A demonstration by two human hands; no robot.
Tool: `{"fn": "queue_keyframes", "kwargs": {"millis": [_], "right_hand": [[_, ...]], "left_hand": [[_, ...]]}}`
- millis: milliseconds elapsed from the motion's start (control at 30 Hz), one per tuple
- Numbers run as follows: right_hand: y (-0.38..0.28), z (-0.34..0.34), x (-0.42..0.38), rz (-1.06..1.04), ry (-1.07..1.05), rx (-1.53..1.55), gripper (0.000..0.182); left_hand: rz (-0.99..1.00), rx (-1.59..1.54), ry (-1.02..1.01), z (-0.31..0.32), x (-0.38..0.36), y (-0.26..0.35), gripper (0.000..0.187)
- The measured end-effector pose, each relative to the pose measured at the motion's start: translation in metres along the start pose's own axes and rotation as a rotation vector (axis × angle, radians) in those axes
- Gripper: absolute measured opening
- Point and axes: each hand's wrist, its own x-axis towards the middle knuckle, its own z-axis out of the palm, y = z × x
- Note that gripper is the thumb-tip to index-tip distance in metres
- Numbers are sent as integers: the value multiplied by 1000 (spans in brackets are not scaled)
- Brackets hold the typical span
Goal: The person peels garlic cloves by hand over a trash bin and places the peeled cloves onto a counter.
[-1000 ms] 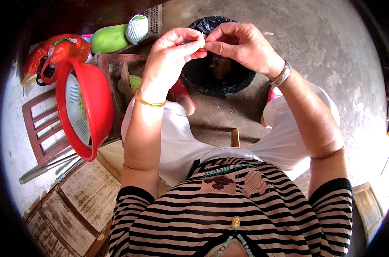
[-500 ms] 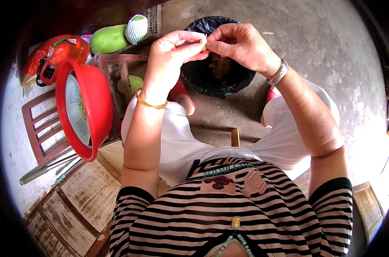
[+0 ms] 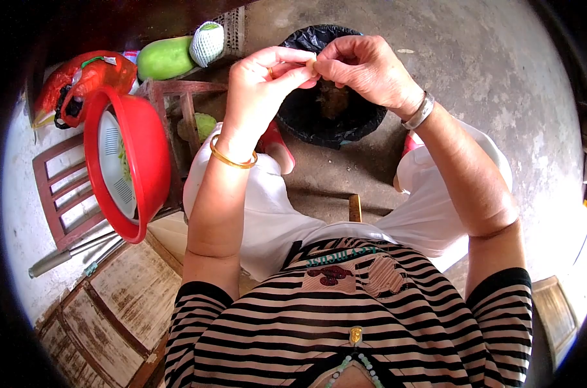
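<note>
Both hands meet above a bin lined with a black plastic bag (image 3: 329,132). My left hand (image 3: 264,77) pinches a small pale piece (image 3: 311,65), like a garlic clove, between thumb and forefinger. On its other side, the thumb and forefinger of my right hand (image 3: 364,68) are closed on the same piece. Fingers cover most of it, so its exact kind is hard to tell. Some brownish scraps (image 3: 333,101) lie inside the bin, below the hands.
On a wooden chair (image 3: 64,194) at left stands a red basin (image 3: 152,168) with a white strainer (image 3: 109,165) and something green inside. Behind it are a red plastic bag (image 3: 106,77), a long green melon (image 3: 164,59) and a net-wrapped fruit (image 3: 206,45).
My left hand and wrist have shifted slightly to the right, and the fingers have turned a little around the pale piece. My right hand has barely moved.
</note>
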Motion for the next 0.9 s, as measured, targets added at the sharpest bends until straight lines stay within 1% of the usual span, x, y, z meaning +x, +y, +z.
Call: {"fn": "queue_keyframes", "kwargs": {"millis": [100,200,333,433,500,633,700,800,900], "right_hand": [[-1,-2,1,5,-1,-27,14],[1,-5,2,-5,-27,-29,14],[-3,-3,1,-25,0,28,13],[0,-2,2,-40,33,-34,13],[-5,-1,0,-18,23,6,13],[-5,0,1,-4,-4,76,15],[-7,0,0,4,-19,82,16],[-7,1,1,6,-33,77,16],[-5,1,0,3,-30,66,16]], "left_hand": [[24,48,27,3,-1,0,17],[48,34,23,0,-1,-2,17],[9,-82,9,-2,0,-1,16],[-29,-148,18,-4,0,-1,16],[-57,-173,20,-5,1,0,17],[-39,-153,21,-7,1,-1,18],[-9,-154,5,-9,1,-5,19],[30,-35,0,-4,-1,0,20],[43,-41,37,0,-1,0,17]]}}
